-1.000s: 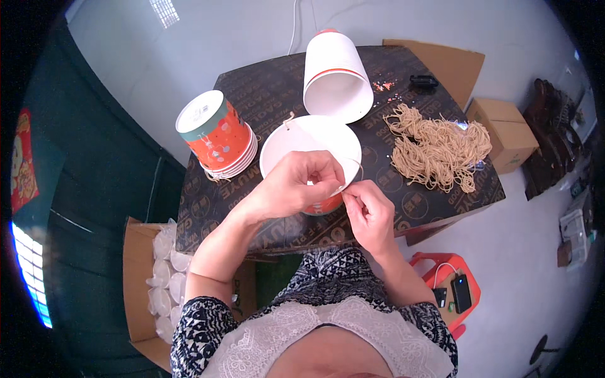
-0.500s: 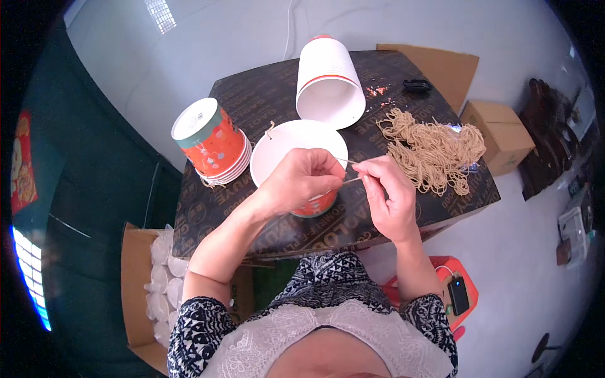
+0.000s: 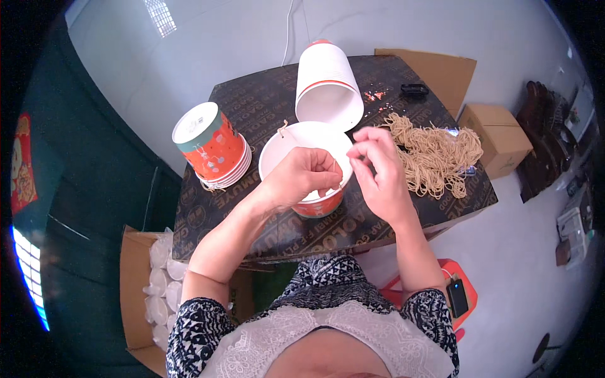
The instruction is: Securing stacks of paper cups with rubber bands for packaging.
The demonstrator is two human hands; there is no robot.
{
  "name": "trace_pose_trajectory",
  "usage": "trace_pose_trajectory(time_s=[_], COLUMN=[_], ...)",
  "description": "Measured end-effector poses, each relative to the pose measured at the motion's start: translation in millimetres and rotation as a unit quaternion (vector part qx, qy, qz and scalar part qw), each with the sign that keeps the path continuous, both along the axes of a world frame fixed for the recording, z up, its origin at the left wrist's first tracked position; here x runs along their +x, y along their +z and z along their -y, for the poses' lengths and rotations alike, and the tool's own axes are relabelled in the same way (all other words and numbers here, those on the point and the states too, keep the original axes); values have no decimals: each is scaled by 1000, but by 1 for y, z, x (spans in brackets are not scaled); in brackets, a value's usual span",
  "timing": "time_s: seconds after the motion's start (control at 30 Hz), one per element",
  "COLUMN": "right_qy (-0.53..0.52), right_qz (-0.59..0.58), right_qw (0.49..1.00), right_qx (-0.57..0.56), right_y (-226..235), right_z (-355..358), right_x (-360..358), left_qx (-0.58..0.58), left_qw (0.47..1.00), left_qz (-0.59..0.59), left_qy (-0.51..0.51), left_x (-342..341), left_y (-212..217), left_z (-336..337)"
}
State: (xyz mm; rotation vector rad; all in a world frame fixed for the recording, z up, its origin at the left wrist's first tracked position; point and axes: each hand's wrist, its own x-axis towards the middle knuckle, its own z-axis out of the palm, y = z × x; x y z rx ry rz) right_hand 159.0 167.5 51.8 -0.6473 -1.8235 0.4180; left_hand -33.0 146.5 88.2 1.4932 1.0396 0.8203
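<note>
A white-lined paper bucket (image 3: 277, 146) with an orange and green outside stands upright in front of me, and a knotted loop of tan twine (image 3: 284, 128) shows at its far left rim. My left hand (image 3: 310, 176) is over the bucket's near right part, fingers pinched on a short piece of twine (image 3: 334, 165) at the right wall. Just right of the rim is my right hand (image 3: 382, 173), its thumb and fingers curved and slightly apart, with nothing visible between them. The left fingers partly hide the twine's ends.
Upside-down nested buckets (image 3: 214, 151) stand at the table's left. A long white bucket stack (image 3: 326, 75) lies at the back. A heap of tan twine (image 3: 438, 157) and a black object (image 3: 414, 90) are on the right. An open carton (image 3: 135, 296) of white lids sits lower left.
My right hand has let go of the twine and moved slightly up and away from the left. The bucket has shifted a little to the right.
</note>
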Motion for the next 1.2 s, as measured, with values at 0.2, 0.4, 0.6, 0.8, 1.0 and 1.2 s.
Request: trace_pose_trajectory(time_s=[0.2,0.4,0.6,0.8,1.0,1.2], right_qy=[1,-19,-17,-46,-30,-61], right_qz=[13,29,1,13,18,73], right_qw=[1000,999,999,993,993,991], right_qx=[-22,18,33,106,113,98], right_y=[-12,-9,-11,-14,-22,-16], right_z=[19,18,17,28,9,9], right_x=[0,-3,-7,-10,-2,-3], left_qx=[18,26,30,17,12,53], left_qw=[1000,999,999,1000,1000,998], left_qz=[-13,-11,-30,-18,-3,-30], left_qy=[-9,-15,-8,3,-14,-15], left_x=[-3,0,1,1,0,2], left_y=[-3,-1,-1,-1,-3,-6], left_z=[-4,-5,-4,-7,-4,2])
